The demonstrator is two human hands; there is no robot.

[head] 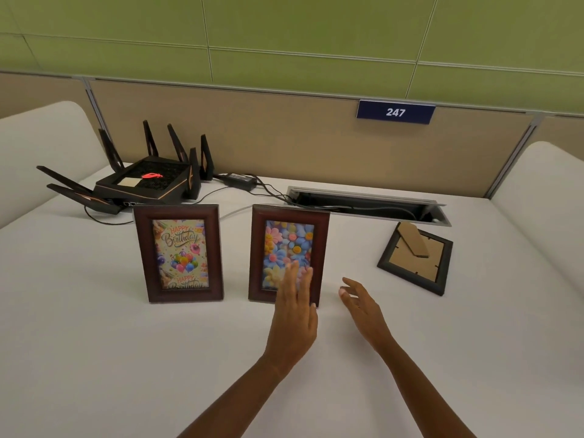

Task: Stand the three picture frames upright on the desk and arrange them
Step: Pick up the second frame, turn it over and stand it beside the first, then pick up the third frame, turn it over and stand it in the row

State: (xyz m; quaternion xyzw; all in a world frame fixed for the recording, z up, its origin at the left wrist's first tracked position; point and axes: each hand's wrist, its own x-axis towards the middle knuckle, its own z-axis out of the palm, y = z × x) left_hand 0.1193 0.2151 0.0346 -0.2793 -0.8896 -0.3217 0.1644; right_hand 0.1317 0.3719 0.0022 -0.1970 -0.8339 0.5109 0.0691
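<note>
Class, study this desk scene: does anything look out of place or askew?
Yes. The black frame lies face down at the right, cardboard back and stand showing, turned askew, while the birthday frame and flower frame stand upright.

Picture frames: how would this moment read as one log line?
birthday frame upright | flower frame upright | black frame face-down | left hand, right hand open, empty

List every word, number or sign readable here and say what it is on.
"247": white on the blue plate on the partition.
"HAPPY Birthday": top of the picture in the left frame.
"HAPPY Birthday" again at that picture's foot, partly cut off.
Red glowing logo on the router: a sign, no letters readable.
Flower frame, face-down frame, power adapter: no readable text.
</note>
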